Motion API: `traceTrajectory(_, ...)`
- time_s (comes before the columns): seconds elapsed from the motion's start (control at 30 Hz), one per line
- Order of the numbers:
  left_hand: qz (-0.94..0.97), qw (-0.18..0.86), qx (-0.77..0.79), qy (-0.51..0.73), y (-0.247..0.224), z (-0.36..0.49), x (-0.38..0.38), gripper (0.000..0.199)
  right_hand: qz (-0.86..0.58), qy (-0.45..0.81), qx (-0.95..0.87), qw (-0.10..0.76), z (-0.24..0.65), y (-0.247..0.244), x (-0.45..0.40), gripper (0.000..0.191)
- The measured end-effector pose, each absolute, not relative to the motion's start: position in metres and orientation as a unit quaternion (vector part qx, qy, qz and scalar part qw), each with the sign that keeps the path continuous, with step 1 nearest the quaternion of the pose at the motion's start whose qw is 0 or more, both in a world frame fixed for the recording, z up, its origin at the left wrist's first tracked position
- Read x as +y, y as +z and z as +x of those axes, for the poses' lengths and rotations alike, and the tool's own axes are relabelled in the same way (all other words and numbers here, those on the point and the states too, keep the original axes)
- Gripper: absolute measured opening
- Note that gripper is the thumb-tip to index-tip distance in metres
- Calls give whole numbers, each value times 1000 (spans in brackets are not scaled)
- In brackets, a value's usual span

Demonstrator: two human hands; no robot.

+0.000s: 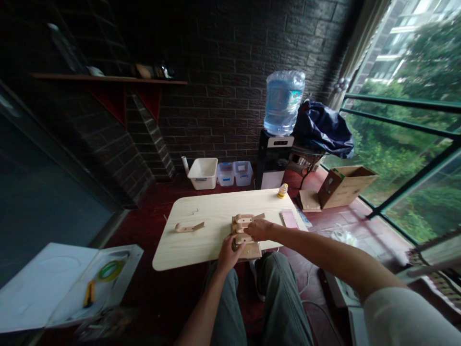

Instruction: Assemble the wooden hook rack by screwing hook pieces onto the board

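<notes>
A brown wooden board (252,251) with several wooden hook-like pieces across it lies at the near edge of the pale table. My left hand (229,252) is at the board's left side, fingers bent around the end of the nearest piece (243,238). From the right, my right hand (260,229) reaches over the middle piece, its fingers pressed together; what they hold, if anything, is too small to tell. Farther left on the table lies a separate wooden hook piece (189,228), touched by neither hand.
On the pale table (212,206) are small metal bits (195,211), a yellow-capped bottle (283,191) and a pink pad (289,219). Bins (203,174) and a water dispenser (274,158) stand behind. An open white case (104,278) is at the left, a cardboard box (345,187) at the right.
</notes>
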State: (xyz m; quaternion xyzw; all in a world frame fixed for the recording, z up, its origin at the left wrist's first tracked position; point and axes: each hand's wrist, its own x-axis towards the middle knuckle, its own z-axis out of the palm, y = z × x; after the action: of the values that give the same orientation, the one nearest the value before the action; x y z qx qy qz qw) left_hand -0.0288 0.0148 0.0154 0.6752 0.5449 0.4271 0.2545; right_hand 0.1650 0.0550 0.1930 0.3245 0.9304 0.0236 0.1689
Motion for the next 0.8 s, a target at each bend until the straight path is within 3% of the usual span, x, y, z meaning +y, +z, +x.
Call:
traceTrajectory(0.4,675,257,539,434,13,-30,14,42,357,14,915,188,157,201,49,37)
traceTrajectory(0.63,671,257,537,442,18,-31,13,46,285,43,939,190,160,204,46,26)
traceTrajectory(0.8,668,269,549,425,20,-31,13,46,303,43,940,150,170,192,47,29)
